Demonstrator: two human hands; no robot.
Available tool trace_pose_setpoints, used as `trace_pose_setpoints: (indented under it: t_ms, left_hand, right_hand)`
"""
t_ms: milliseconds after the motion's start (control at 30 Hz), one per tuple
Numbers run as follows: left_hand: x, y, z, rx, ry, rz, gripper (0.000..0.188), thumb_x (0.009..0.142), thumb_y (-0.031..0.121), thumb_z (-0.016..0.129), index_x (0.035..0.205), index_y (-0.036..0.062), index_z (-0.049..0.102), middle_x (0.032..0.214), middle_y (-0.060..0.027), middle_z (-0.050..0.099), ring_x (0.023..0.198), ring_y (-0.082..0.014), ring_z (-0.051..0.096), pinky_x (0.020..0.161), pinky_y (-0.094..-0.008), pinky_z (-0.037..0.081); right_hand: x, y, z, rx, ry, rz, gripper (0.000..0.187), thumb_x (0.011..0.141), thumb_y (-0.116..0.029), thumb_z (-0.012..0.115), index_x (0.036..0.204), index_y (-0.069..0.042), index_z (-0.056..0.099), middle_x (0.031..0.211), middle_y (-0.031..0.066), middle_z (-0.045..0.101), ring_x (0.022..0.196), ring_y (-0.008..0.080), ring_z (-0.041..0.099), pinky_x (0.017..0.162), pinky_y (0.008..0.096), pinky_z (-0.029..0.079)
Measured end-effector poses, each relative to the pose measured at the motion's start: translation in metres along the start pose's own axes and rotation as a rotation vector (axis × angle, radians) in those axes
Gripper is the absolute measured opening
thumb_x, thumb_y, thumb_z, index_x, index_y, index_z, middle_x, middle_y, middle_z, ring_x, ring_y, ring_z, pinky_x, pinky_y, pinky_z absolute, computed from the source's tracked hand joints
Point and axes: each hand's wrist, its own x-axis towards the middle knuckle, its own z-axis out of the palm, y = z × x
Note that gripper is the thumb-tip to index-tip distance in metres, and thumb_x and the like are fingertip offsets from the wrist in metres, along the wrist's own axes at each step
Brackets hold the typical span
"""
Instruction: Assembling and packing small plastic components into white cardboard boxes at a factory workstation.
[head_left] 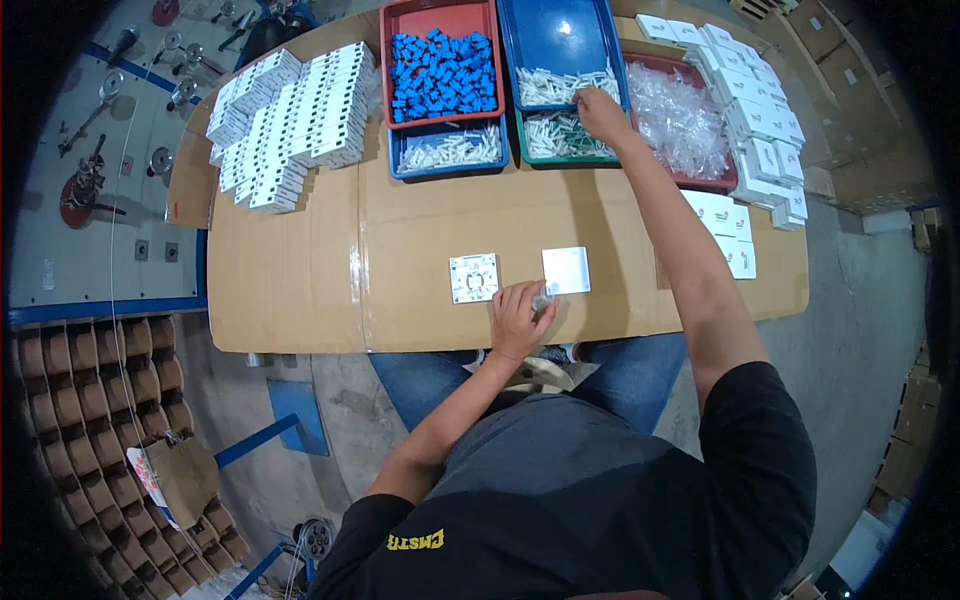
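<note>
My left hand [520, 318] is closed on a small clear plastic bag [542, 301] near the table's front edge. Just above it lie two square white pieces: a switch-like plate with a detailed centre [474, 279] on the left and a plain smooth plate [567, 271] on the right. My right arm stretches far forward. At its end, my right hand [604, 116] dips with fingers pinched to the front edge of a blue tray [562, 35] of small white sticks [560, 88]. Whatever its fingertips hold is too small to make out.
A red tray [436, 14] of blue parts stands over a blue tray of white pieces [450, 150]. Under my right hand sits a green tray [568, 160]. Clear bags [680, 120] fill another tray. White boxes are stacked left [300, 115] and right [755, 110] on the cardboard-covered table [290, 270].
</note>
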Motion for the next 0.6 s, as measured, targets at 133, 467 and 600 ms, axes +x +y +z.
trace_pose_setpoints:
  t_ms: [133, 467, 600]
  left_hand:
    - [-0.001, -0.002, 0.003, 0.005, -0.017, 0.004, 0.044, 0.087, 0.028, 0.08, 0.123, 0.0065, 0.068, 0.115, -0.0076, 0.068, 0.107, -0.0253, 0.062, 0.096, -0.041, 0.041]
    - [0.0, -0.001, 0.003, 0.01, -0.026, 0.007, 0.043, 0.086, 0.028, 0.08, 0.122, 0.0065, 0.068, 0.115, -0.0076, 0.068, 0.105, -0.025, 0.062, 0.094, -0.0402, 0.042]
    - [-0.001, -0.003, 0.002, 0.018, -0.028, 0.005, 0.042, 0.086, 0.028, 0.079, 0.122, 0.0071, 0.068, 0.115, -0.0074, 0.068, 0.106, -0.0249, 0.062, 0.094, -0.0401, 0.042]
  right_hand:
    - [0.027, 0.015, 0.004, -0.024, -0.088, 0.024, 0.027, 0.095, -0.006, 0.053, 0.108, 0.002, 0.074, 0.113, 0.026, 0.072, 0.107, 0.0427, 0.068, 0.097, 0.0486, 0.053]
    - [0.035, 0.026, -0.001, -0.098, -0.056, 0.031, 0.015, 0.086, -0.01, 0.073, 0.1, -0.005, 0.076, 0.109, 0.0202, 0.07, 0.108, 0.0413, 0.067, 0.093, 0.0492, 0.054]
    - [0.031, 0.013, 0.003, -0.076, 0.015, 0.061, 0.015, 0.084, -0.017, 0.078, 0.095, -0.007, 0.076, 0.109, 0.0165, 0.068, 0.108, 0.0387, 0.066, 0.092, 0.05, 0.055]
